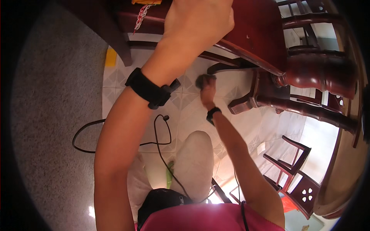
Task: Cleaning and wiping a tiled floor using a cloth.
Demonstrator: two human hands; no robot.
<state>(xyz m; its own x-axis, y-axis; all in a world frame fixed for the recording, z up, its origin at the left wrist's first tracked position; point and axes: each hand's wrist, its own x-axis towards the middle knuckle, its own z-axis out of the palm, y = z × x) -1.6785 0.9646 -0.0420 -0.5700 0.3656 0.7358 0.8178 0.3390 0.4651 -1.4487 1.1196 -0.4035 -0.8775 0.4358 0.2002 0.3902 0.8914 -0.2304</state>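
Observation:
My left hand (199, 20) reaches up to the dark red wooden chair (257, 31) at the top. Its back faces the camera, and its fingertips are hidden or cut off by the picture's edge, so its grip is unclear. Lower down, my right hand (208, 91) is closed on a dark, blurred cloth or scrubbing pad (201, 82), close to the tiled floor (190, 115) and below a wooden rail. Black straps circle both wrists. Whether the pad touches the tiles is hard to tell.
A turned wooden table leg (318, 72) and curved feet stand at right. A black cable (156, 130) loops over the floor and my lap. Several chairs (306, 187) are at lower right. A yellow object (110, 57) lies near the grey speckled surface (57, 101) at left.

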